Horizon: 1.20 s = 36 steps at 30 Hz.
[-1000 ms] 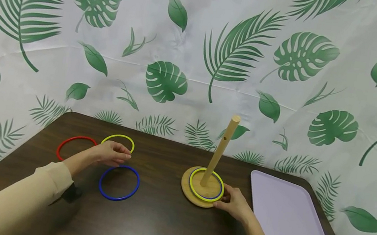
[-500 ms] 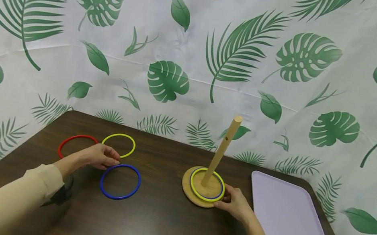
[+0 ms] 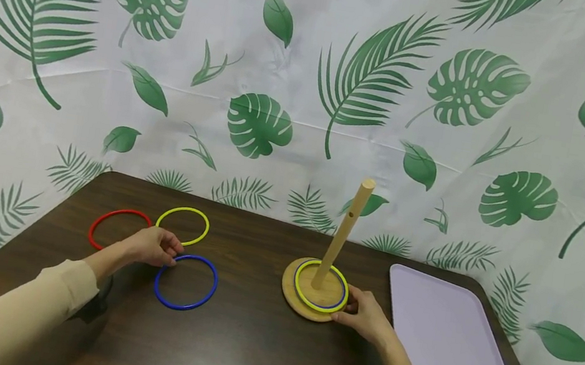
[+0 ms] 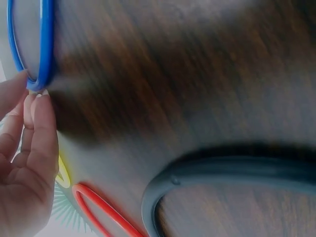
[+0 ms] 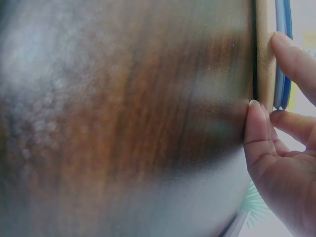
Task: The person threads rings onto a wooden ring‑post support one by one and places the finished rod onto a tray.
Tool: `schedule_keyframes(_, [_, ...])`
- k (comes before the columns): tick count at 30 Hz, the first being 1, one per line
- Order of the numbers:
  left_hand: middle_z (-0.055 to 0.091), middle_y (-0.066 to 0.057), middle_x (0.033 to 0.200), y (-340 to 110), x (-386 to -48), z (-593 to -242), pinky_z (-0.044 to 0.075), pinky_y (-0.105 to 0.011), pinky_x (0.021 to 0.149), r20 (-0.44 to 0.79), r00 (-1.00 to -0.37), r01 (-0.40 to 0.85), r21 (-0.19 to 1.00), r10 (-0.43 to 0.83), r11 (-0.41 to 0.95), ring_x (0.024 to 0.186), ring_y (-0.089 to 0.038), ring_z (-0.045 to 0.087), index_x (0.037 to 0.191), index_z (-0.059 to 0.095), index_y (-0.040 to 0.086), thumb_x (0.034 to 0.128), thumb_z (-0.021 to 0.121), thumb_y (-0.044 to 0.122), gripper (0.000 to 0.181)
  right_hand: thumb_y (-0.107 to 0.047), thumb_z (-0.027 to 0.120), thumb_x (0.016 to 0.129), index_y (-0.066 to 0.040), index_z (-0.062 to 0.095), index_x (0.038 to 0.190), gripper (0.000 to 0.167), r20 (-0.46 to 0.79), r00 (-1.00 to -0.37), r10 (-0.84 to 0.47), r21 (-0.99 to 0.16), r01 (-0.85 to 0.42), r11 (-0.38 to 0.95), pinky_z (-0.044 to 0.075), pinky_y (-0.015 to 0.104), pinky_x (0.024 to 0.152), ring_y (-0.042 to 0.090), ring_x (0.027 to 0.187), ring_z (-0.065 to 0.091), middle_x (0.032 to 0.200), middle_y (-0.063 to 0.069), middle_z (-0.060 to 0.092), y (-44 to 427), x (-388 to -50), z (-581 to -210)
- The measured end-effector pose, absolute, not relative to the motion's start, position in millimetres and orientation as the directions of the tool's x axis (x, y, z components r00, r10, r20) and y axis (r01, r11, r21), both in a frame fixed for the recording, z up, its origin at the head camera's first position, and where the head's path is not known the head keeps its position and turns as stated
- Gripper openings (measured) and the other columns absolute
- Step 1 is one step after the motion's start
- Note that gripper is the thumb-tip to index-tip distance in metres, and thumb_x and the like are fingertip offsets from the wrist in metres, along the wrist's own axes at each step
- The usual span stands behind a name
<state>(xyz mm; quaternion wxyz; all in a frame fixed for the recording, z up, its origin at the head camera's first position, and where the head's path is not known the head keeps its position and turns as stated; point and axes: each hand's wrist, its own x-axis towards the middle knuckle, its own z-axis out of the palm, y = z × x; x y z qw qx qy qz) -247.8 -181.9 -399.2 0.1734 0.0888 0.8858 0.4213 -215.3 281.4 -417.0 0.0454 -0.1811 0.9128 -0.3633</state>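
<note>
My left hand is at the upper left edge of a blue ring lying on the table. In the left wrist view, thumb and fingertips pinch the near end of that blue ring. To the right, a wooden peg rises from a round wooden base. A yellow ring and a blue ring lie around the peg's foot. My right hand grips the base's right edge; the right wrist view shows the thumb on top of the base and fingers beneath its rim.
A red ring and another yellow ring lie at the back left of the dark table. A lilac tray lies at the right. Behind the table hangs a leaf-patterned cloth.
My left hand has drawn back a little to the left and down, from above the rings to the blue ring's edge. The right hand stays on the base.
</note>
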Motion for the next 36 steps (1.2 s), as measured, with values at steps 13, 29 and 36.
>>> schedule_keyframes(13, [0.060,-0.003,0.075,-178.0,-247.9,-401.1,0.058,-0.031,0.062,-0.231,-0.937,-0.007,0.762,0.262,0.648,0.067,-0.011,0.056,0.092,0.064,-0.005,0.0781,0.068,-0.007,0.015,-0.010,0.078,0.075,0.018,0.045,0.127,0.068,0.056,-0.934,-0.352,-0.674,-0.296,0.677,0.053,0.023,0.068,0.023,0.083,0.062,0.107,0.025,0.063,281.5,-215.0,-416.6])
schedule_keyframes(29, [0.060,-0.002,0.074,-177.1,-248.0,-391.6,0.058,-0.032,0.060,-0.277,-0.920,-0.021,0.741,0.278,0.671,0.068,-0.012,0.057,0.089,0.064,-0.007,0.0787,0.066,-0.005,0.011,-0.011,0.078,0.075,0.017,0.046,0.126,0.067,0.062,-0.933,-0.354,-0.661,-0.305,0.686,0.052,0.023,0.069,0.020,0.082,0.061,0.105,0.021,0.063,281.0,-214.5,-417.5])
schedule_keyframes(36, [0.060,-0.002,0.075,-176.3,-247.5,-387.4,0.059,-0.031,0.061,-0.280,-0.908,-0.012,0.759,0.310,0.651,0.068,-0.012,0.055,0.093,0.063,-0.009,0.0802,0.065,-0.003,0.014,-0.012,0.079,0.074,0.016,0.047,0.126,0.067,0.052,-0.946,-0.319,-0.645,-0.276,0.712,0.052,0.026,0.071,0.022,0.084,0.061,0.107,0.021,0.062,280.2,-212.7,-416.6])
